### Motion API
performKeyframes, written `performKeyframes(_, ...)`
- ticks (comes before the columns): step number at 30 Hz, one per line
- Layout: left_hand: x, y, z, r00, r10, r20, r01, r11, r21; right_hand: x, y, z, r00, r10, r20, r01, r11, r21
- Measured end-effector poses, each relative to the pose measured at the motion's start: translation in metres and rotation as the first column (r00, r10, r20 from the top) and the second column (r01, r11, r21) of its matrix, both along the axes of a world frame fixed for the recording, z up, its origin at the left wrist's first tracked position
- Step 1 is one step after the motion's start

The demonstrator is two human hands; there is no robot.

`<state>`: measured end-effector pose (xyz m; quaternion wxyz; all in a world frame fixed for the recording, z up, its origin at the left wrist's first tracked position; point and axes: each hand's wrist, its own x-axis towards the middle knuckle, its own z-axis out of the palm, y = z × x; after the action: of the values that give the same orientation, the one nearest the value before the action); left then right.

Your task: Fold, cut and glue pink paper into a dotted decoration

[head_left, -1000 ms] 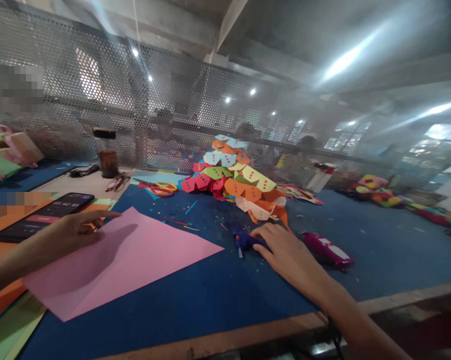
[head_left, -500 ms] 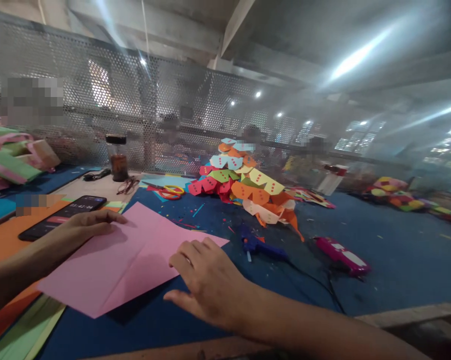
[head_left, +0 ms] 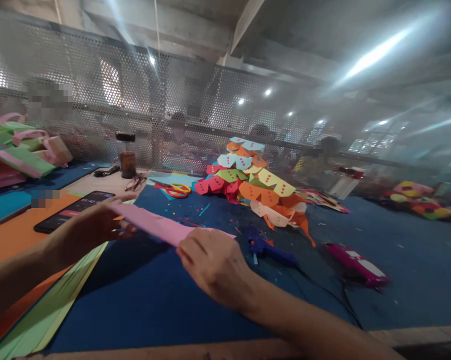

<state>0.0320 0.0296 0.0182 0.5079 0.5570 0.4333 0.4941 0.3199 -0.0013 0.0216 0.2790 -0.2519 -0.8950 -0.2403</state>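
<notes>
A pink paper sheet (head_left: 160,225) is lifted off the table and seen almost edge-on, between my two hands. My right hand (head_left: 214,262) grips its near edge, fingers closed on it. At the sheet's left end is my left hand (head_left: 101,220), pinching the paper between thumb and fingers, with the other fingers partly hidden beneath. Under my left forearm lie a black phone (head_left: 70,212), orange paper (head_left: 13,245) and green paper sheets (head_left: 56,305).
Folded coloured paper pieces (head_left: 259,187) are piled behind. A blue glue gun (head_left: 272,250) and a magenta device (head_left: 358,264) lie to the right. Yellow-red scissors (head_left: 178,190), a jar (head_left: 127,160) and a mesh partition (head_left: 135,90) stand beyond.
The pink sheet has been raised and tilted from nearly flat to edge-on. My right hand has closed on its edge. The view has shifted slightly left.
</notes>
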Motion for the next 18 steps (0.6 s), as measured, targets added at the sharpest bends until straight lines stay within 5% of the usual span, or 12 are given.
performKeyframes(4, 0.003, 0.0, 0.001, 0.985, -0.009, 0.17, 0.036, 0.988, -0.153, 0.016, 0.016, 0.024, 0.965, -0.041, -0.26, 0.05, 0.998, 0.028)
performKeyframes(11, 0.004, 0.001, -0.006, 0.991, -0.044, 0.123, 0.061, 0.988, -0.139, 0.03, 0.018, 0.056, 0.849, -0.023, -0.528, 0.063, 0.996, 0.057)
performKeyframes(18, 0.004, 0.006, -0.014, 0.985, -0.144, 0.096, 0.148, 0.988, -0.04, 0.018, 0.011, 0.046, 0.795, 0.099, -0.599, -0.141, 0.99, -0.024)
